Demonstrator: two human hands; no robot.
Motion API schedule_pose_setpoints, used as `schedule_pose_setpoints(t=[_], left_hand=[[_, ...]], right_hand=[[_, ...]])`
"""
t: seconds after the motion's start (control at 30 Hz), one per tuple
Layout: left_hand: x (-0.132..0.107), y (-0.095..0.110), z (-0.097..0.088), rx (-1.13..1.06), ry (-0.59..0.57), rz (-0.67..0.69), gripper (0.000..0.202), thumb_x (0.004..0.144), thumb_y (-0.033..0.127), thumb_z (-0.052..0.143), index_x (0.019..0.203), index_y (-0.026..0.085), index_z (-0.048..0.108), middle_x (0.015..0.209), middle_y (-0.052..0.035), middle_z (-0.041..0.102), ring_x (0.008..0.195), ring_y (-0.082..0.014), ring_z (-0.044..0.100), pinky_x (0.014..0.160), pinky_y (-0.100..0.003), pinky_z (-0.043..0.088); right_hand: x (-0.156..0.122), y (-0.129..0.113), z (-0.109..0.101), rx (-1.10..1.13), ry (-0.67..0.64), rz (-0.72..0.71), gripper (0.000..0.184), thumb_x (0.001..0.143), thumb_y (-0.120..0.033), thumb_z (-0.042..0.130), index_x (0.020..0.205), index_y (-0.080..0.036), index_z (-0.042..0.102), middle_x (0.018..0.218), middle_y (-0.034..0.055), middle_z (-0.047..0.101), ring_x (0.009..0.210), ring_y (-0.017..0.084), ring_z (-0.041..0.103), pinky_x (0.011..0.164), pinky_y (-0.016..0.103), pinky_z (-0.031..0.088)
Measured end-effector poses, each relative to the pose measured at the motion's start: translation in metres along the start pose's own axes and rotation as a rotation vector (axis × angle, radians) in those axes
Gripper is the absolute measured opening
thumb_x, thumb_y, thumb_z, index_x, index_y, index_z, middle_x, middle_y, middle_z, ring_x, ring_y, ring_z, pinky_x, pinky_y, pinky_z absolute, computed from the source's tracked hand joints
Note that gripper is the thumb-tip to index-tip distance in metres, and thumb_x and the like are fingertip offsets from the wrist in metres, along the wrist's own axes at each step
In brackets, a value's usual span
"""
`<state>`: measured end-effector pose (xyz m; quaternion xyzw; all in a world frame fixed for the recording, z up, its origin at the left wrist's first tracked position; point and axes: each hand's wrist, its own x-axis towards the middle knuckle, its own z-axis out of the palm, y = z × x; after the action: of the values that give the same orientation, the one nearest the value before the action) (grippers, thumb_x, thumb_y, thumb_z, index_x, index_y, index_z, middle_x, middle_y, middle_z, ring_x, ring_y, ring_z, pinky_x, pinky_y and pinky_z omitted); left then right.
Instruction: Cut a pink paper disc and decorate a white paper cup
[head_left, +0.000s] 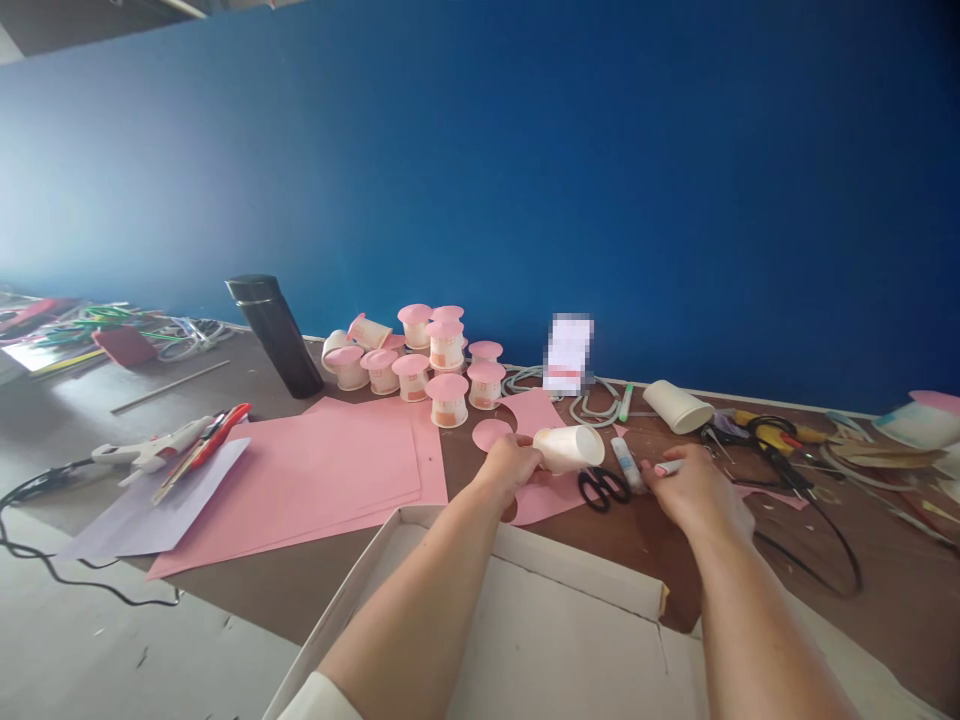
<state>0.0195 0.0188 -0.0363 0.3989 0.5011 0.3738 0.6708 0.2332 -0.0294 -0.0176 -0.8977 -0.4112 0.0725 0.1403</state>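
My left hand [511,466] is closed round the base end of a white paper cup [571,449], which lies on its side with its rim toward the right. A faint orange drawing shows near my fingers. In my right hand [701,497], closed, is a slim white marker [669,467] with a pinkish end. Beside that hand lies a glue stick [627,464]. Black-handled scissors [603,489] rest just below the cup. Under the left hand and cup is cut pink paper [547,500], with a loose pink disc [492,434] nearby.
Several cups with pink disc tops [448,400] stand toward the wall. A black flask [277,340], pink sheets [315,480] and a glue gun [154,448] are leftward. A phone [568,353], a spare cup [679,407] and cables lie behind and right. A white box [577,570] sits in front.
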Motion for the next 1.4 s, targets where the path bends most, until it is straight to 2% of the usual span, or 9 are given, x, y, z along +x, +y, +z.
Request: schedule_pose_setpoints(t=[0.27, 0.4, 0.47, 0.53, 0.67, 1.0, 1.13, 1.27, 1.4], left_hand=[[0.002, 0.001, -0.002, 0.062, -0.011, -0.019, 0.055, 0.067, 0.012, 0.067, 0.119, 0.005, 0.052, 0.111, -0.0212, 0.064, 0.077, -0.0230, 0.068, 0.065, -0.031, 0.056], [-0.002, 0.003, -0.005, 0.454, 0.129, 0.081, 0.063, 0.071, 0.016, 0.062, 0.132, 0.008, 0.046, 0.124, -0.0220, 0.058, 0.088, -0.0273, 0.068, 0.073, -0.036, 0.054], [-0.009, 0.006, -0.007, 0.602, 0.181, 0.152, 0.056, 0.072, 0.017, 0.060, 0.127, 0.011, 0.052, 0.126, -0.0199, 0.057, 0.106, -0.0325, 0.062, 0.086, -0.040, 0.049], [-0.015, 0.009, -0.007, 0.862, 0.216, 0.206, 0.043, 0.076, 0.019, 0.055, 0.119, 0.013, 0.058, 0.123, -0.0193, 0.058, 0.106, -0.0330, 0.061, 0.087, -0.042, 0.047], [-0.021, 0.011, -0.007, 1.034, 0.229, 0.240, 0.037, 0.080, 0.019, 0.048, 0.115, 0.016, 0.060, 0.121, -0.0179, 0.058, 0.103, -0.0295, 0.061, 0.082, -0.038, 0.048], [-0.027, 0.029, -0.009, 0.631, 0.488, 0.434, 0.041, 0.081, 0.010, 0.042, 0.117, 0.022, 0.058, 0.128, -0.0107, 0.052, 0.110, -0.0222, 0.056, 0.094, -0.032, 0.043], [-0.031, 0.032, -0.007, 0.523, 0.560, 0.524, 0.041, 0.080, 0.008, 0.043, 0.115, 0.022, 0.058, 0.126, -0.0091, 0.052, 0.108, -0.0202, 0.056, 0.089, -0.029, 0.045], [-0.031, 0.032, -0.007, 0.462, 0.595, 0.594, 0.040, 0.080, 0.009, 0.044, 0.115, 0.021, 0.056, 0.128, -0.0092, 0.051, 0.108, -0.0187, 0.056, 0.088, -0.027, 0.044], [-0.023, 0.028, -0.011, 0.453, 0.522, 0.404, 0.037, 0.080, 0.015, 0.047, 0.116, 0.020, 0.055, 0.127, -0.0118, 0.055, 0.108, -0.0231, 0.057, 0.087, -0.032, 0.044]], right_hand=[[0.001, 0.001, -0.001, 0.011, -0.018, 0.011, 0.045, 0.077, -0.053, 0.055, 0.110, -0.023, 0.055, 0.104, 0.0163, 0.068, 0.097, 0.036, 0.066, 0.074, 0.047, 0.052], [0.001, 0.003, -0.002, 0.011, -0.016, 0.018, 0.046, 0.077, -0.053, 0.055, 0.113, -0.025, 0.054, 0.108, 0.0161, 0.067, 0.099, 0.037, 0.065, 0.075, 0.050, 0.052], [0.001, 0.005, -0.002, 0.019, 0.000, 0.022, 0.047, 0.077, -0.053, 0.054, 0.115, -0.026, 0.054, 0.111, 0.0163, 0.066, 0.100, 0.037, 0.065, 0.075, 0.050, 0.052], [0.001, 0.006, -0.003, 0.023, -0.004, 0.033, 0.048, 0.078, -0.053, 0.053, 0.117, -0.026, 0.054, 0.111, 0.0164, 0.066, 0.100, 0.038, 0.064, 0.075, 0.051, 0.051], [0.001, 0.006, -0.002, -0.008, -0.058, 0.004, 0.046, 0.077, -0.054, 0.053, 0.114, -0.027, 0.055, 0.111, 0.0142, 0.067, 0.103, 0.038, 0.063, 0.078, 0.050, 0.051], [0.001, 0.005, 0.001, -0.039, -0.066, -0.004, 0.046, 0.077, -0.057, 0.053, 0.108, -0.024, 0.057, 0.102, 0.0151, 0.069, 0.094, 0.036, 0.066, 0.073, 0.047, 0.050], [-0.007, 0.001, -0.004, 0.124, 0.165, -0.046, 0.048, 0.078, -0.059, 0.051, 0.110, -0.024, 0.055, 0.101, 0.0132, 0.068, 0.088, 0.035, 0.066, 0.068, 0.044, 0.050], [-0.024, -0.011, -0.014, 0.416, 0.411, -0.158, 0.042, 0.077, -0.052, 0.059, 0.109, -0.025, 0.054, 0.096, 0.0073, 0.070, 0.092, 0.030, 0.065, 0.080, 0.041, 0.049], [-0.038, -0.023, -0.019, 0.552, 0.526, -0.247, 0.034, 0.078, -0.042, 0.062, 0.105, -0.024, 0.055, 0.093, 0.0049, 0.070, 0.095, 0.026, 0.066, 0.087, 0.038, 0.047]])
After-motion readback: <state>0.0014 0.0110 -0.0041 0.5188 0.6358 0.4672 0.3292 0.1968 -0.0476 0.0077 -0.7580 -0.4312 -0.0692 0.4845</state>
